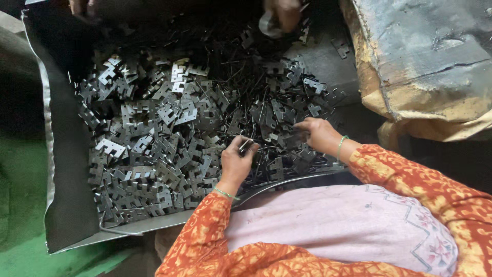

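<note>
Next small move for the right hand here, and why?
Probably close the right hand on one stamped plate from the pile of metal plates and lift it toward the left hand, which already pinches a small dark piece. The right fingers rest on the pile, holding nothing clearly.

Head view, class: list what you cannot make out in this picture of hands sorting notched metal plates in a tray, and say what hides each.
- Piece in the left hand: head view, curled fingers cover most of it.
- What the right hand grasps: head view, its fingers sink into the pile of metal plates.
- Another person's hands: head view, cut off by the top edge.
- Tray far end: head view, lost in shadow.
</note>
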